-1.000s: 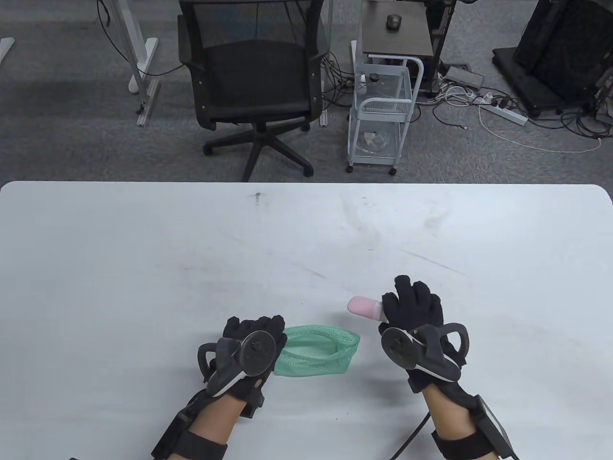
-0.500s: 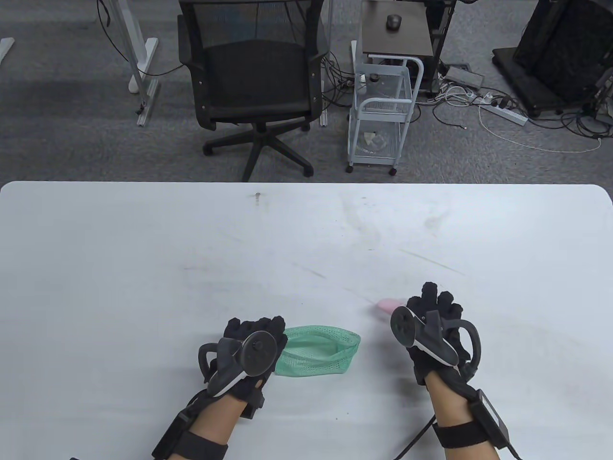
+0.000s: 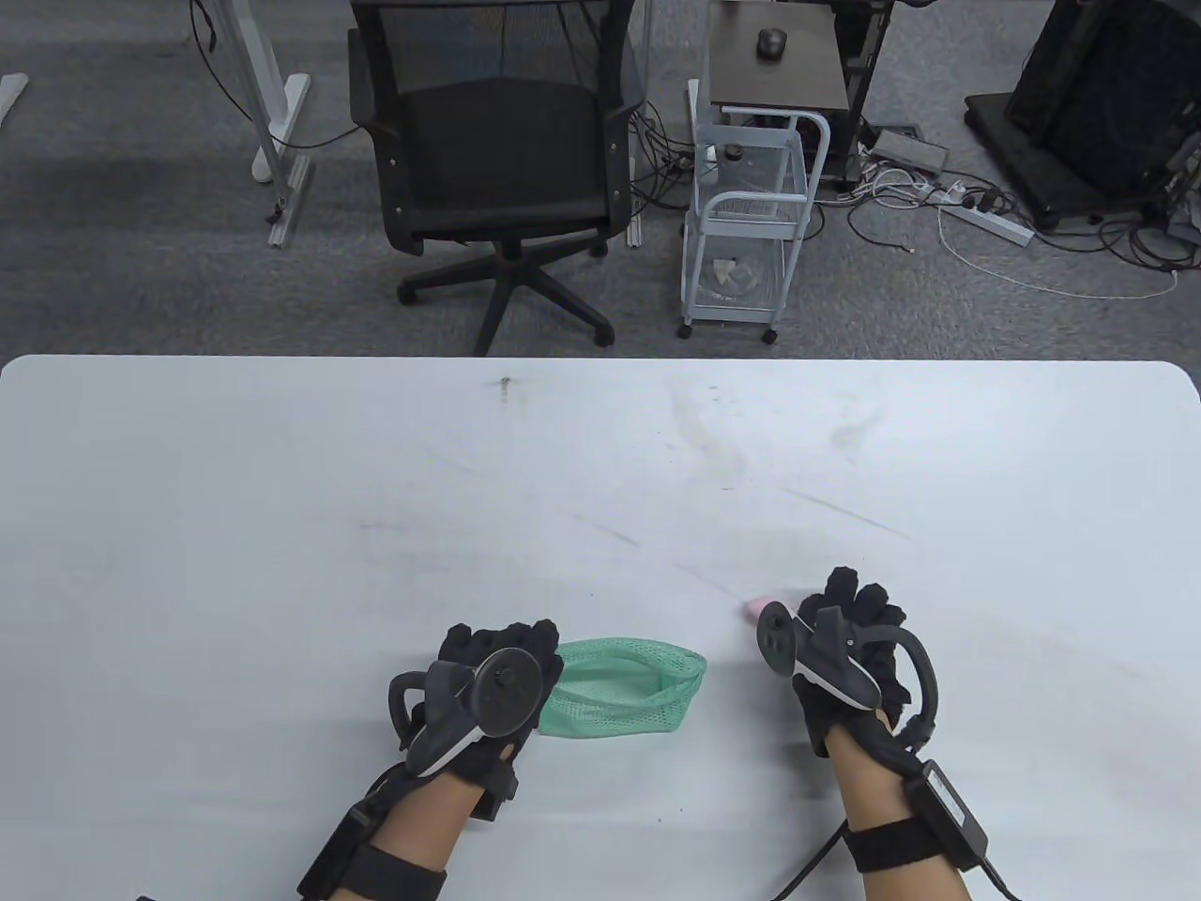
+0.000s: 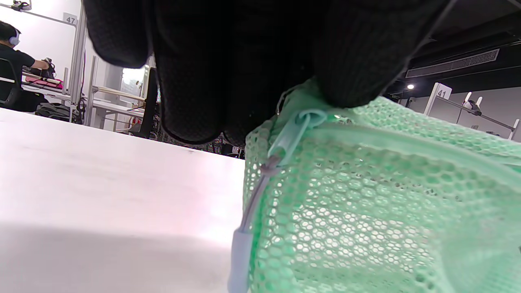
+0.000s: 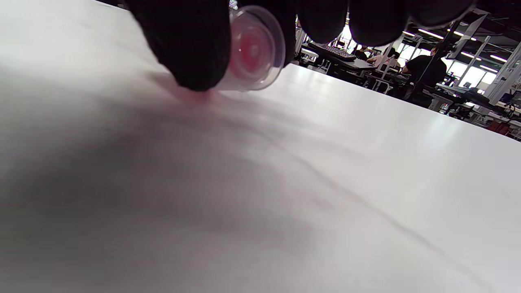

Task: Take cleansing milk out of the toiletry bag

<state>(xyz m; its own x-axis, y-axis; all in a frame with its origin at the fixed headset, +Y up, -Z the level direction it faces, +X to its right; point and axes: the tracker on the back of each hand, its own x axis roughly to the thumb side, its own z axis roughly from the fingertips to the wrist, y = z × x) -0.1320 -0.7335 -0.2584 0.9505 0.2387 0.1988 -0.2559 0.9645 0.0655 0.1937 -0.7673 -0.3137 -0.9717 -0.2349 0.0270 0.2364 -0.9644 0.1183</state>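
The green mesh toiletry bag [image 3: 624, 693] lies open on the white table [image 3: 281, 526] near the front edge. My left hand [image 3: 488, 662] grips its left end; in the left wrist view my fingers [image 4: 228, 61] pinch the bag [image 4: 366, 203] by its zipper pull [image 4: 291, 136]. My right hand [image 3: 849, 629] holds the pink cleansing milk bottle [image 3: 765, 605] to the right of the bag, low over the table. Only its pink end shows past the tracker. In the right wrist view my fingers [image 5: 191, 44] grip the bottle [image 5: 254, 51] with its clear cap end facing the camera, just above or on the tabletop.
A black office chair [image 3: 497, 160] and a small white cart [image 3: 751, 225] stand on the floor beyond the table's far edge. Cables lie on the floor at the far right.
My right hand has carried the bottle to the right and down toward the table, away from the bag. My left hand and the bag have not moved.
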